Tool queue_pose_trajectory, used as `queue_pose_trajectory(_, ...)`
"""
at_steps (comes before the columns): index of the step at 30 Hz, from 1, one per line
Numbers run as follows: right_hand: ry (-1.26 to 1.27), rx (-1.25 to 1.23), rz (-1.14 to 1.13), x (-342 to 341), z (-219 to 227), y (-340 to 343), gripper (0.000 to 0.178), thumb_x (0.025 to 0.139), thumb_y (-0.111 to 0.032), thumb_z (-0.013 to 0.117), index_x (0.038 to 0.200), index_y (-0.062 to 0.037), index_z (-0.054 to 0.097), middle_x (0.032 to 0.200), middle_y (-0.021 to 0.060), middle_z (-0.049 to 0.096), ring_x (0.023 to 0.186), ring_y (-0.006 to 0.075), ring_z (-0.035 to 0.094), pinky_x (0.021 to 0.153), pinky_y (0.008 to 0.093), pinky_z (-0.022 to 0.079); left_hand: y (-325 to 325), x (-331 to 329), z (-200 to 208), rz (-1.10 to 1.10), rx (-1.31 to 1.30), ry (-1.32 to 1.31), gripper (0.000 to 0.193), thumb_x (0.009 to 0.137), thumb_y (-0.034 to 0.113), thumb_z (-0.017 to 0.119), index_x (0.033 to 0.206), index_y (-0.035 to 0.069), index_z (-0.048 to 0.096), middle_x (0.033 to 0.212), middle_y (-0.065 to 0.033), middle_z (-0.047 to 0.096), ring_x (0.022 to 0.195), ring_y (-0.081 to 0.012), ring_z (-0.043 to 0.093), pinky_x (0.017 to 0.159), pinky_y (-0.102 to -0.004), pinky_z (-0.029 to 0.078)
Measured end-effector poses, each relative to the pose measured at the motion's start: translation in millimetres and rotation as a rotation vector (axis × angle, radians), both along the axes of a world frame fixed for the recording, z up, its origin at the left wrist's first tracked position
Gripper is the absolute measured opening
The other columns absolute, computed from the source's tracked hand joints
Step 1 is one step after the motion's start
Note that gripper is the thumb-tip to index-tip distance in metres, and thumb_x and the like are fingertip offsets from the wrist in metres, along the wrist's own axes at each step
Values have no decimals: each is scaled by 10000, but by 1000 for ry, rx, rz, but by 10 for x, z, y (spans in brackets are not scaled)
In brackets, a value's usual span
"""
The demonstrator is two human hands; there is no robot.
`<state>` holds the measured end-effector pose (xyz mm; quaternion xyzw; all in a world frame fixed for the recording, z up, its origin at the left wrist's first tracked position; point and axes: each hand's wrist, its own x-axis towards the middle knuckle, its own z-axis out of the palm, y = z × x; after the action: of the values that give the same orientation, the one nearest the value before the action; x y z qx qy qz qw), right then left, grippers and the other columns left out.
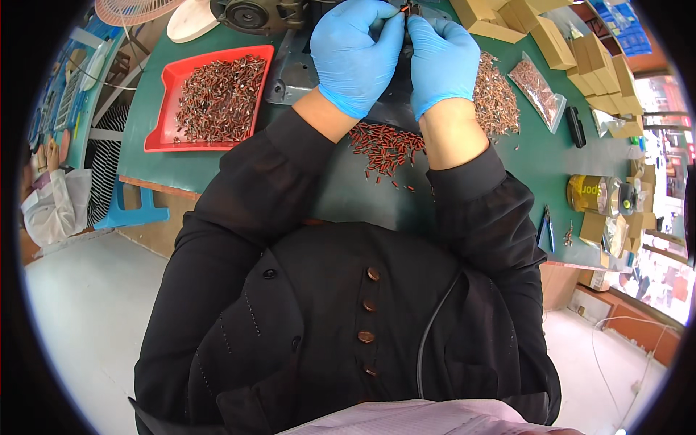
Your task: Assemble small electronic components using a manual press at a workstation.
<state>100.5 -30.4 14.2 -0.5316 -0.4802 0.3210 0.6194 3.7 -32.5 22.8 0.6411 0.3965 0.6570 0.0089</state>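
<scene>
My left hand (357, 59) and my right hand (444, 67), both in blue gloves, meet at the far edge of the view over a dark machine (290, 80). The left thumb and forefinger pinch a small red-brown cylindrical part (404, 9) at the machine's dark metal tip. Closed fingers on my right hand press close beside it; what they hold, if anything, is hidden. Below my wrists lies a loose heap of red-brown parts (388, 148). Another heap of parts (496, 98), mixed copper and silvery, spreads right of my right hand.
A red tray (168, 109) full of similar parts sits on the green table (145, 156) at left. To the right are a clear bag of parts (536, 88), a black case (575, 127), blue-handled pliers (546, 230) and cardboard boxes (598, 69). Another person (58, 199) sits far left.
</scene>
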Motion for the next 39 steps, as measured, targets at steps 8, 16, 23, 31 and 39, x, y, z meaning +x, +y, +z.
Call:
queue_pose_trajectory(8,-61,16,-25,68,-59,98,233,741,-176,651,798,50,645,709,135,650,637,181,606,635,301,489,28,46,25,36,11,87,53,721,13,635,715,38,590,672,-130,550,625,-308,552,564,-370,436)
queue_pose_trajectory(16,-2,-16,4,-11,31,-19,232,756,-179,653,790,49,641,696,129,642,640,171,603,634,297,487,11,-24,50,-64,262,4,51,717,18,634,710,41,589,676,-133,555,637,-315,556,573,-383,440)
queue_pose_trajectory(23,182,-68,157,2,64,-471,157,852,-112,602,953,8,602,790,27,615,670,92,532,591,226,416,-348,-131,121,19,-28,74,35,749,35,635,750,19,604,685,-133,566,633,-280,574,572,-338,448)
queue_pose_trajectory(31,17,-244,130,1369,-287,-1326,139,848,-117,596,932,-10,620,766,28,612,657,89,539,626,211,435,-962,-755,-129,-195,-469,165,89,773,63,650,828,-4,627,710,-74,605,639,-130,576,597,-258,449)
queue_pose_trajectory(39,-613,-449,303,1889,-738,-1835,169,774,-98,677,910,-1,647,784,12,629,671,90,541,647,232,459,-989,-2067,-781,237,-675,383,208,786,185,662,928,33,663,756,-67,660,693,-107,610,664,-247,476)
